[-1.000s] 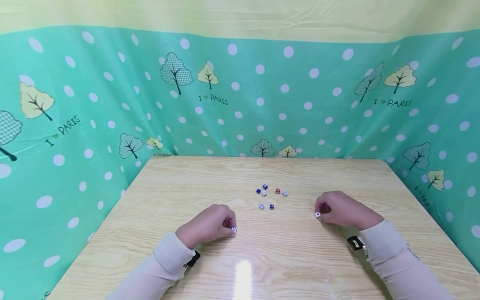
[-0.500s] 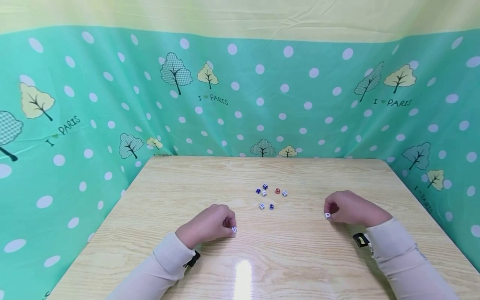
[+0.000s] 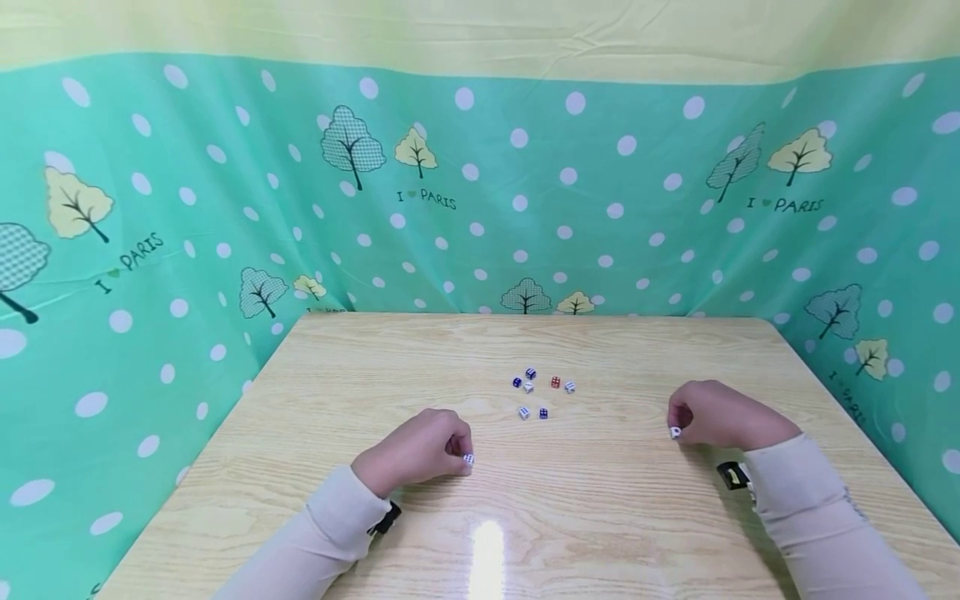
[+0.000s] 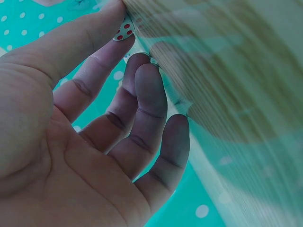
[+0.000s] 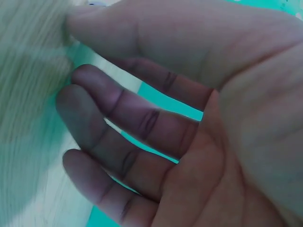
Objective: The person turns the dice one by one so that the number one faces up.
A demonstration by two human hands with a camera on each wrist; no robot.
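Observation:
Between thumb and index finger, my left hand (image 3: 420, 447) pinches a white die (image 3: 468, 459) close over the tabletop, left of the middle. Red pips show on that die (image 4: 124, 30) in the left wrist view, and the other fingers lie loosely bent. Farther right, my right hand (image 3: 723, 414) pinches another white die (image 3: 675, 432) right at the wood; the thumb mostly hides it in the right wrist view. Loose dice lie between and beyond the hands: a red die (image 3: 556, 382), white ones such as this white die (image 3: 524, 412), and blue ones such as this blue die (image 3: 543, 413).
The light wooden table (image 3: 375, 358) reflects a bright lamp streak near its front. A green dotted curtain (image 3: 480, 183) with printed trees surrounds it at the back and both sides. Black straps (image 3: 732, 476) sit at the wrists by the sleeves.
My right hand has slid to the right along the table with its white die, away from the loose dice. The left hand and the loose dice have stayed in place.

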